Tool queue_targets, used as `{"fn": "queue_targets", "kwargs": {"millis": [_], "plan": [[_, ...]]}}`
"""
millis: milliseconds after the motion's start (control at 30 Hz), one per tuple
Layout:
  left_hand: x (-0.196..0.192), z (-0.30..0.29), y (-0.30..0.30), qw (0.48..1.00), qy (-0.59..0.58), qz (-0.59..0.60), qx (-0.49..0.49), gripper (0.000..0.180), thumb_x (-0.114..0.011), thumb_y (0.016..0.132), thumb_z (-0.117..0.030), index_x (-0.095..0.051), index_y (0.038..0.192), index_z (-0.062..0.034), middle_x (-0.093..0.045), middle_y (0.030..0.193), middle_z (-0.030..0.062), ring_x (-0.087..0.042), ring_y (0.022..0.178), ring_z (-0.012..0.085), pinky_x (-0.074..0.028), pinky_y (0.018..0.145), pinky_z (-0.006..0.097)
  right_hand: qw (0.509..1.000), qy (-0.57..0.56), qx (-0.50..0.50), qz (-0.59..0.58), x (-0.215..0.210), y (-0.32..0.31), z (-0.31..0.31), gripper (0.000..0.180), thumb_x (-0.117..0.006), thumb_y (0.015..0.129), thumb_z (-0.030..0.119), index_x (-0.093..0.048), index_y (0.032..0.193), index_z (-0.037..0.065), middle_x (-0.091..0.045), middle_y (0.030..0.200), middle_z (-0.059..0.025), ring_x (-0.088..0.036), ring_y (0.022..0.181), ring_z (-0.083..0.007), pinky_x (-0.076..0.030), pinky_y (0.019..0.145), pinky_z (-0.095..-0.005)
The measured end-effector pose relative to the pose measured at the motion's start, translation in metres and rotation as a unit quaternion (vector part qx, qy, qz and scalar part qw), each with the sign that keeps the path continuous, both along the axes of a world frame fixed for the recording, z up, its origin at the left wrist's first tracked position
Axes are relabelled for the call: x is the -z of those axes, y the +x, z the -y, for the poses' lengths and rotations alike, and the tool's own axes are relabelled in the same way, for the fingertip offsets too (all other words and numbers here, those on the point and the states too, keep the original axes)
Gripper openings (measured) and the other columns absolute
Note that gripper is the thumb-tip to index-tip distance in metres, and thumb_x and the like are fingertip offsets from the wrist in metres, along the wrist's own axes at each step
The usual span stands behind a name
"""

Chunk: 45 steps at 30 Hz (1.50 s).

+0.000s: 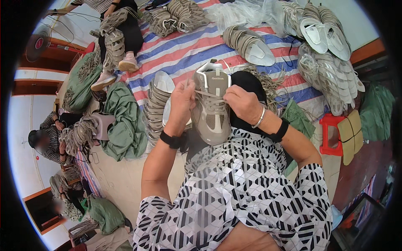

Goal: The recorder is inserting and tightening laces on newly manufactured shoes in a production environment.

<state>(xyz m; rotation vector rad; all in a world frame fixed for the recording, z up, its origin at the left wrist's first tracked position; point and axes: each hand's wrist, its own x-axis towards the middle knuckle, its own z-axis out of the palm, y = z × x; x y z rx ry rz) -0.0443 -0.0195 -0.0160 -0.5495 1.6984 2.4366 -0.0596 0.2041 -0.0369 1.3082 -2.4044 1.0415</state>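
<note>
Beige shoe uppers [155,109] lie stacked at the left. The left hand [181,105] pinches a lace [208,94] on the grey sneaker [212,111] resting on the lap; the right hand [243,104] grips the lace's other side. A red stool [330,134] stands right.

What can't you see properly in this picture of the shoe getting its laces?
Head view:
- The shoe: its sole faces away, and its heel end is behind the patterned sleeve.
- Left hand and right hand: fingertips curl into the laces, so the grip is hidden.
- Stacked shoes at the top edge: cut off.
</note>
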Motion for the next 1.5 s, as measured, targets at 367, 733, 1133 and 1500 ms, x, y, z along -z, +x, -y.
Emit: {"fn": "queue_targets", "kwargs": {"millis": [367,733,1133,1500], "plan": [[0.027,0.034,0.006,0.99,0.123,-0.026,-0.066,0.01,-0.059,0.095,-0.02,-0.054,0.1,-0.0123,-0.046,0.064,-0.0052,-0.035,0.048,0.0035,-0.028,0.044,0.019,0.989,0.023,-0.045,0.138,0.02,0.024,-0.026,0.008,-0.056,0.088,0.01,-0.059,0.092,0.004,-0.058,0.08,-0.0117,-0.062,0.073,-0.0283,-0.051,0.063,-0.0363],[0.046,0.04,0.008,0.973,-0.22,-0.028,-0.061,0.024,-0.048,0.099,-0.022,-0.062,0.087,-0.0059,-0.044,0.064,-0.004,-0.042,0.058,0.0039,-0.031,0.047,0.022,0.89,-0.01,0.034,0.455,0.004,0.014,-0.082,0.017,-0.058,0.09,0.019,-0.066,0.087,0.004,-0.063,0.07,-0.0065,-0.06,0.061,-0.0154,-0.048,0.055,-0.0309],[-0.02,-0.01,0.021,0.888,-0.408,-0.178,0.117,0.012,-0.062,0.087,-0.013,-0.066,0.097,-0.0092,-0.058,0.082,0.0062,-0.057,0.067,0.0174,-0.047,0.061,0.028,0.933,-0.018,0.235,0.273,0.028,-0.02,-0.105,0.019,-0.052,0.089,0.011,-0.066,0.099,0.003,-0.066,0.075,-0.0087,-0.062,0.064,-0.0184,-0.048,0.056,-0.0314],[-0.015,-0.012,0.016,0.775,-0.542,-0.216,0.243,0.021,-0.06,0.09,-0.027,-0.062,0.081,-0.0076,-0.054,0.068,0.0051,-0.059,0.065,0.0222,-0.044,0.053,0.034,0.91,-0.074,0.132,0.387,0.008,-0.001,-0.024,0.005,-0.057,0.088,0.005,-0.058,0.085,0.001,-0.065,0.07,-0.0076,-0.066,0.064,-0.0152,-0.053,0.059,-0.0269]]}}
